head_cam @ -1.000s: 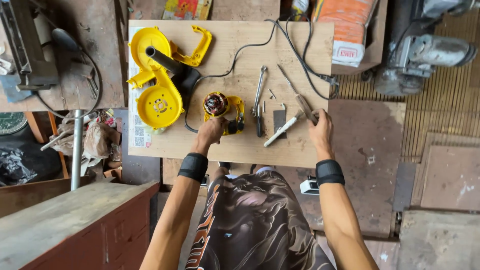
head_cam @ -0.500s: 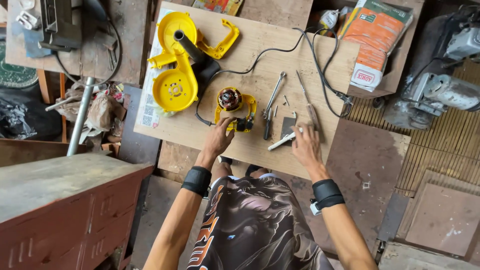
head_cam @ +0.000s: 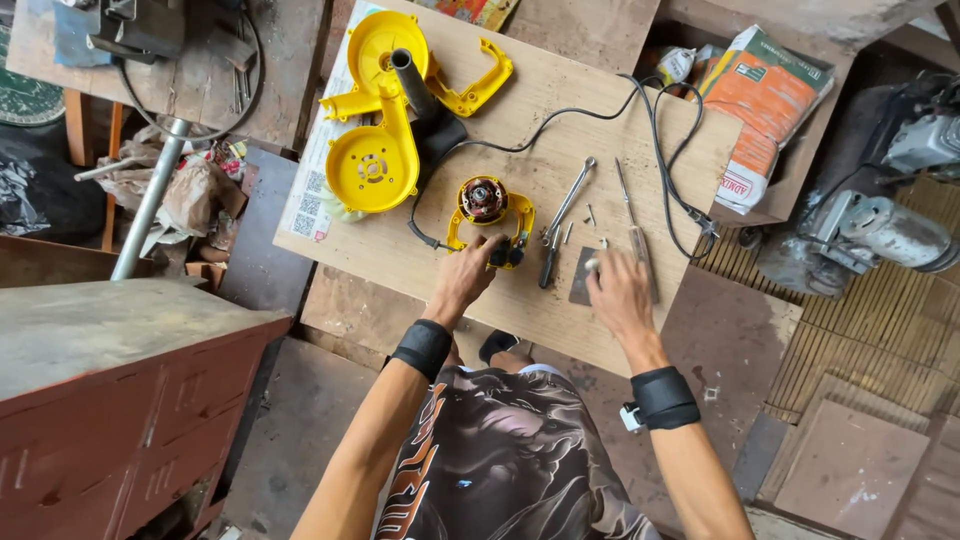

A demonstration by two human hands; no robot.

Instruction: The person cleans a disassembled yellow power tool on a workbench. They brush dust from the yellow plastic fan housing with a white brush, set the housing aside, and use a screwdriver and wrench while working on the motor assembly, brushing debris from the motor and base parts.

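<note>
The motor assembly [head_cam: 487,212] — yellow-framed, on the wooden board [head_cam: 400,250] — is gripped at its near edge by the left hand [head_cam: 465,280]. The right hand [head_cam: 618,295] is laid, fingers loosely spread, over a small grey plate [head_cam: 581,280] beside the screwdriver [head_cam: 633,228].

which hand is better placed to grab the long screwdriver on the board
Right, most likely. The right hand already rests beside the screwdriver, fingers at its handle. The left hand is on the yellow motor unit, farther away with the pliers between.
</note>
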